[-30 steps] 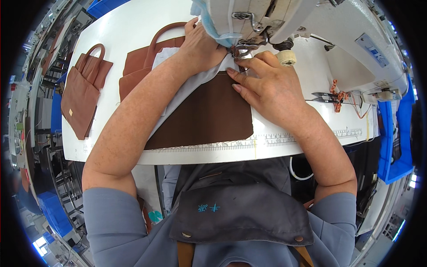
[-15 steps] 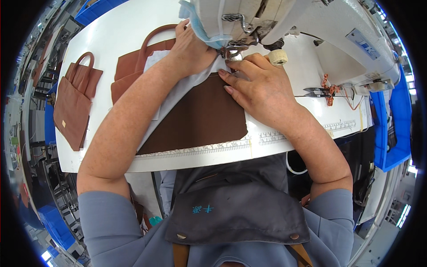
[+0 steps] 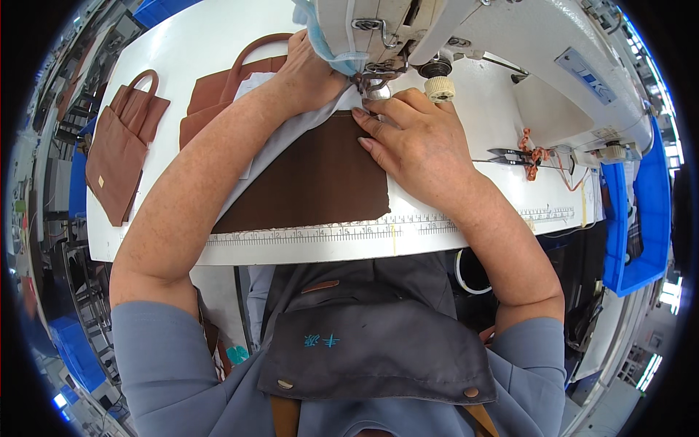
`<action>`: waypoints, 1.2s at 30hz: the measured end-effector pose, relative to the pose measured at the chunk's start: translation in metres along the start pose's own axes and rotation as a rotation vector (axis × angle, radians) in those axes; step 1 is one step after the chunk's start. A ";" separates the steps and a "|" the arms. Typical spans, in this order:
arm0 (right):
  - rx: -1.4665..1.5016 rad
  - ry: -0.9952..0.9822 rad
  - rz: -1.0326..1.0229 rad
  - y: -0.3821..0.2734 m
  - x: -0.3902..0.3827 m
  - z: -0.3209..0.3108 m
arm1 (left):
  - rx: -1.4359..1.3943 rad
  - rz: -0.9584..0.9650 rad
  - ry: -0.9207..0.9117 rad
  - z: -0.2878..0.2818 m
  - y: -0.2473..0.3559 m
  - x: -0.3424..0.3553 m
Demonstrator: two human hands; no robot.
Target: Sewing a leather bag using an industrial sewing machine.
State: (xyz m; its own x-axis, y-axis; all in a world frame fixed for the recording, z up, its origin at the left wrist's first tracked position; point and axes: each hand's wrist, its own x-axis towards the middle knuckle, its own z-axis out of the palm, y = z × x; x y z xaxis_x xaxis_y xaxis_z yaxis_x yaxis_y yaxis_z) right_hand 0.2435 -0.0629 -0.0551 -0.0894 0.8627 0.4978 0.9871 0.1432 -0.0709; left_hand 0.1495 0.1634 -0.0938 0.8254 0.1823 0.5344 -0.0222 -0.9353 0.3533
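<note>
While the dark brown fabric panel [image 3: 313, 175] lies on the white table [image 3: 182, 44] under the sewing machine [image 3: 466, 36], it is pressed flat for steadying. Left hand [image 3: 309, 73] and right hand [image 3: 415, 142] are spread open beside the needle, nothing being gripped

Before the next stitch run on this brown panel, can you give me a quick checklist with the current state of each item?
1. Left hand flat on the cloth beside the presser foot: ok.
2. Right hand pressing the brown fabric panel, fingertips close to the foot: ok, but tight.
3. Panel lying flat on the white table, no visible folds: ok.
4. Needle position and threading: cannot tell, hidden by the sewing machine head.
5. Thread snips clear of the panel: ok.
</note>
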 end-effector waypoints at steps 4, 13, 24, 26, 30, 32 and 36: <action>0.030 0.010 0.029 0.003 -0.003 -0.003 | 0.272 0.032 0.059 -0.027 0.019 -0.008; 0.112 -0.008 0.039 0.007 -0.004 -0.004 | 0.162 0.003 -0.139 -0.050 0.116 -0.068; -0.046 0.014 0.064 0.014 0.003 0.006 | 0.113 0.007 -0.112 -0.039 0.091 -0.055; -0.060 0.013 0.068 0.014 0.004 0.006 | 0.083 0.017 -0.116 -0.039 0.083 -0.052; -0.065 0.028 0.082 0.013 0.003 0.004 | 0.088 0.052 -0.128 -0.044 0.075 -0.049; -0.058 0.041 0.077 0.013 0.003 0.004 | 0.024 0.067 -0.165 -0.048 0.068 -0.047; -0.023 0.033 0.083 0.017 0.000 0.003 | 0.030 0.077 -0.229 -0.059 0.046 -0.037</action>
State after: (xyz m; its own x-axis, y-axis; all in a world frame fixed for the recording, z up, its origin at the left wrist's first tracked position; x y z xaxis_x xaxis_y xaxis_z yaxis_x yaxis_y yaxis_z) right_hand 0.2596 -0.0588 -0.0584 -0.0035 0.8546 0.5192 0.9938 0.0605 -0.0928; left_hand 0.0852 0.1316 -0.0520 0.9284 0.0400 0.3695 -0.0757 -0.9530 0.2935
